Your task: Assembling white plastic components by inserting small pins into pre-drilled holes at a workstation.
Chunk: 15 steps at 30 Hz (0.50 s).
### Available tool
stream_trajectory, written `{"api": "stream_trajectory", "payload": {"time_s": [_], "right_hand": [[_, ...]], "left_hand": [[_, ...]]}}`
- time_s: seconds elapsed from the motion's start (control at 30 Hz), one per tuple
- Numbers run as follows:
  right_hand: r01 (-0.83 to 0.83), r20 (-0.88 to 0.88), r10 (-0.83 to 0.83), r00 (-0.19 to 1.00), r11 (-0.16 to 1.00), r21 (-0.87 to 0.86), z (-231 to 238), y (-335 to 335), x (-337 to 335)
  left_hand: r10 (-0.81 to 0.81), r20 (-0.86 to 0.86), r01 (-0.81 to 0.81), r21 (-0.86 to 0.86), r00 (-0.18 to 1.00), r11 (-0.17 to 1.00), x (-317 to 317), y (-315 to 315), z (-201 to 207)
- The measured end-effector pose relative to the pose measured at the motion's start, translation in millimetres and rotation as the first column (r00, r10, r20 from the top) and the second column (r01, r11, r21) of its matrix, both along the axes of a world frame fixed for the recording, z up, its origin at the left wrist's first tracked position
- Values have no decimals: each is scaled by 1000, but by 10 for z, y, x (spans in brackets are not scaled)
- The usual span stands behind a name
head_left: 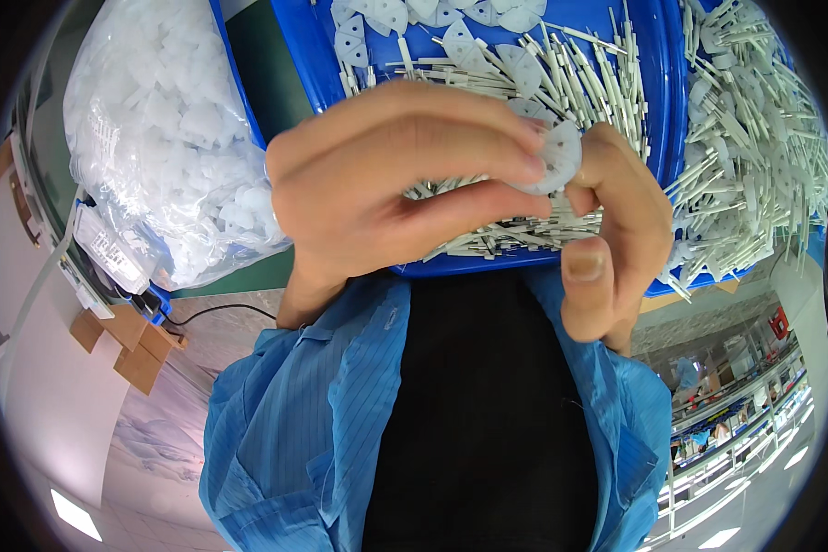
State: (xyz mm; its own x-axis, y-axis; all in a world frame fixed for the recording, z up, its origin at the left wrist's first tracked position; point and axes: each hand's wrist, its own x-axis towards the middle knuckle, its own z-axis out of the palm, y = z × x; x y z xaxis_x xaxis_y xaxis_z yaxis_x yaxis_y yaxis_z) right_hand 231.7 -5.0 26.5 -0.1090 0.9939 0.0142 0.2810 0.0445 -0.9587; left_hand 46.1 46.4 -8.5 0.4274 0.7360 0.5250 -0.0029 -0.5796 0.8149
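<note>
My left hand [405,166] reaches across the blue tray [658,120] and pinches a translucent white plastic piece [561,158] between thumb and fingertips. The piece is flat and rounded, with small holes. My right hand [616,230] is close at its right edge, its index finger beside or touching the piece. The other right fingers curl inward and the thumb stands apart, below; whatever they may hold is hidden. Beneath both hands, thin white-and-metal rods [580,78] lie heaped in the tray. More flat white pieces [460,44] rest at its far side, several apparently joined to rods.
A large clear bag [170,138] of white plastic pieces stands at the left. On the right, another blue tray [681,283] is piled with rods carrying white pieces [745,138]. A black cable [221,311] and cardboard [143,354] are at the lower left.
</note>
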Motion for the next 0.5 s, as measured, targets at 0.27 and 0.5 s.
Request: {"api": "stream_trajectory", "payload": {"time_s": [0.27, 0.5], "right_hand": [[208, 266, -157, 951, 962, -174, 40, 13, 19], [221, 710, -318, 628, 948, 229, -392, 299, 117]], "left_hand": [[80, -29, -72, 218, 996, 973, 53, -177, -75], [29, 187, 21, -259, 982, 966, 52, -186, -62]]}}
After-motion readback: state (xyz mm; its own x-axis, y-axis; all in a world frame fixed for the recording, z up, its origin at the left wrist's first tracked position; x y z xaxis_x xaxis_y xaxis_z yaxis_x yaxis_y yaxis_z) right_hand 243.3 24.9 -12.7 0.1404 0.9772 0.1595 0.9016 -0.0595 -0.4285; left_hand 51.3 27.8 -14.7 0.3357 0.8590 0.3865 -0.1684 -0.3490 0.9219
